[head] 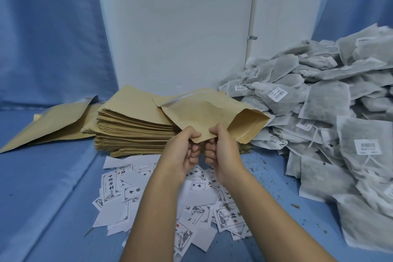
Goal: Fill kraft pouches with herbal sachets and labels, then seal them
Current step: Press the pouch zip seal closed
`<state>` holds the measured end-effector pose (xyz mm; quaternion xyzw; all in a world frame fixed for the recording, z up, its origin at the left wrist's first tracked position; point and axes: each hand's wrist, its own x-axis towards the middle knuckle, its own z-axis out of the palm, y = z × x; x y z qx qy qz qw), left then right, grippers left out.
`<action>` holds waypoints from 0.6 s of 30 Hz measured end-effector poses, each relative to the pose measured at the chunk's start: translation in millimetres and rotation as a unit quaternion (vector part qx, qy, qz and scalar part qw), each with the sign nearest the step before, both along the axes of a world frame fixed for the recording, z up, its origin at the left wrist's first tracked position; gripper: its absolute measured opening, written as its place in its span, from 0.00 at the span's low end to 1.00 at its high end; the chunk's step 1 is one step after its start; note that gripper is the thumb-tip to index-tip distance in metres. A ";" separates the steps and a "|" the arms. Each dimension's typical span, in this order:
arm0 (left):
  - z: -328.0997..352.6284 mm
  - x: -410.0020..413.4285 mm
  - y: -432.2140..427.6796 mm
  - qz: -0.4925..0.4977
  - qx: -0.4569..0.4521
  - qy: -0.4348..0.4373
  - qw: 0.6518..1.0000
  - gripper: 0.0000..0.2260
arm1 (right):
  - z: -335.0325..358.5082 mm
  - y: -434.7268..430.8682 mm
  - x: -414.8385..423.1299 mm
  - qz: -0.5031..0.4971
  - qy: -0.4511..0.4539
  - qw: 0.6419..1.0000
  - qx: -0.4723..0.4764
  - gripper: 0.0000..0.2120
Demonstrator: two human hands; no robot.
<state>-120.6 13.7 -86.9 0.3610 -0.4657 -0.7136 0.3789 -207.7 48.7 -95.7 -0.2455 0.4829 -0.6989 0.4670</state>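
Barely started imo: I've got left hand (180, 152) & right hand (223, 149) pinching one kraft pouch (208, 112), sachets (327, 100) + labels (131, 193) not in, unsealed.

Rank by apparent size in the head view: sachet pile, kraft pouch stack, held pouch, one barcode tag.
1. sachet pile
2. kraft pouch stack and held pouch: look alike, pouch is nearer, unranked
3. barcode tag
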 end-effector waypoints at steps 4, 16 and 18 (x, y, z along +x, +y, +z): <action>0.7 0.1 1.1 -0.007 0.002 -0.009 1.000 0.12 | -0.4 -0.3 -2.8 -0.029 0.032 0.999 0.000 0.17; 3.3 4.5 1.5 0.007 -0.002 0.003 1.000 0.10 | 0.0 0.3 -6.5 -0.025 0.014 1.000 0.009 0.17; 3.7 5.0 1.6 0.007 -0.002 -0.001 1.000 0.10 | -0.1 0.2 -6.4 -0.045 0.015 0.999 0.011 0.16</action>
